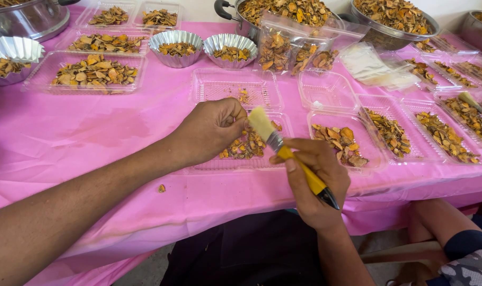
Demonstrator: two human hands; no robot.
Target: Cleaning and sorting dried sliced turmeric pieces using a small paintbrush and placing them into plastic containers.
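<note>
A glossy pink plastic cloth covers the tabletop [66, 143], and one loose orange chip [161, 188] lies on it near the front edge. Closest to the body, the right hand [315, 182] wraps its fingers around the yellow handle of a flat paintbrush with a metal ferrule and pale bristles [283, 151], the bristle tip angled up and left toward the left hand [211, 130]. That hand's fingers are pinched shut on what looks like a small dried orange slice [247, 128] (mostly hidden by the fingertips), held just above a shallow clear plastic tray [241, 161] that is partly filled with similar dried orange-brown slices. To brush well here, I judge that short, light strokes away from the fingertips would suit, with the slice kept over the tray so whatever falls lands inside, and turned between strokes to expose both faces. Beyond lie more clear trays, one nearly empty [235, 87], others filled [95, 71]; farther back stand fluted foil cups [176, 47] and large steel pots [286, 13] heaped with the same slices. Another person's arm [453, 233] shows at the lower right.
</note>
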